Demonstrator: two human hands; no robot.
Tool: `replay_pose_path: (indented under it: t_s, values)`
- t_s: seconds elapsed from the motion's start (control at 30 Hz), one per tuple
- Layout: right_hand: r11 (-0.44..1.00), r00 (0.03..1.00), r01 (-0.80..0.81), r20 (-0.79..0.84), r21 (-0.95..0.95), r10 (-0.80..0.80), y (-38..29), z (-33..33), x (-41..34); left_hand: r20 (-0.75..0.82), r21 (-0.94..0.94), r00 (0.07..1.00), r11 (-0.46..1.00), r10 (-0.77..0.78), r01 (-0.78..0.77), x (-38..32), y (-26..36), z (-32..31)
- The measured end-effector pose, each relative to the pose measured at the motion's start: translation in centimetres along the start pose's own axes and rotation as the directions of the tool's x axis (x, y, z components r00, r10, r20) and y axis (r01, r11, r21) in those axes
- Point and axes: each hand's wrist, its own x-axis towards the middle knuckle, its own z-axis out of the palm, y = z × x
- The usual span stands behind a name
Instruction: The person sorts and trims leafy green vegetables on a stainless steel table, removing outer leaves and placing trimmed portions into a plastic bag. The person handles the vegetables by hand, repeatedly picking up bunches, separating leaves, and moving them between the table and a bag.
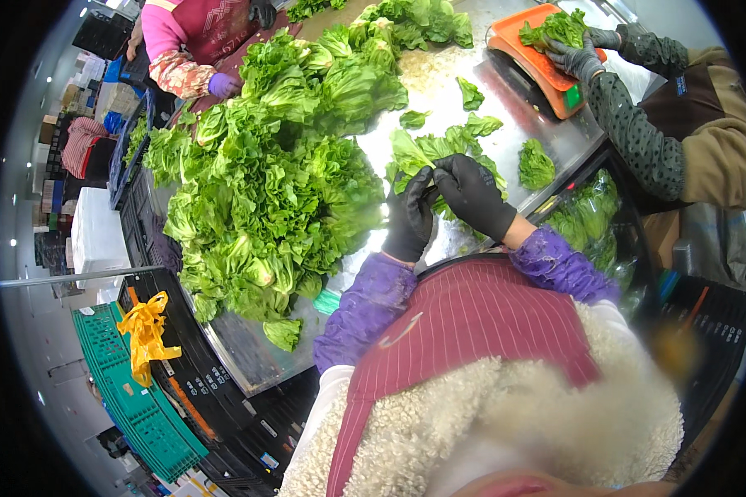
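Observation:
My left hand (409, 216) and my right hand (475, 194), both in black gloves, meet over the metal table (373, 127). Between their fingertips is the pale base of a green lettuce leaf (408, 153). The left fingers are curled against it; the right fingers bend down beside them and hide their own grip. More loose leaves (451, 144) lie just beyond and under my hands. A small lettuce piece (536, 164) rests to the right. On the left rises a large heap of leafy lettuce heads (273, 180).
At right, a co-worker's gloved hands (575, 56) hold lettuce over an orange scale (522, 31). Another person's purple-gloved hand (225, 85) touches the heap's far side. Bagged lettuce (587, 211) fills a black crate at right. A yellow plastic bag (146, 335) hangs on a green crate (130, 397).

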Motion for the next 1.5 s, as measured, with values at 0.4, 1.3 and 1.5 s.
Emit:
replay_pose_path:
  t_s: [0.4, 1.3, 1.5]
  values:
    - [0.288, 0.805, -0.397, 0.180, 0.872, 0.565, 3.8, 1.3, 0.7, -0.257, -0.332, 0.953, 0.941, -0.158, 0.066, -0.1, -0.2, 1.9]
    - [0.975, 0.976, -0.217, -0.010, 0.050, 0.218, 7.4, -4.5, -3.3, 0.233, -0.694, 0.768, 0.451, -0.597, 0.561, 1.0, 2.3, 1.8]
    - [0.757, 0.904, -0.367, -0.018, -0.540, 0.426, 16.2, -15.6, -5.2, 0.332, -0.771, 0.728, 0.272, -0.600, 0.576, 0.8, 1.4, 2.0]
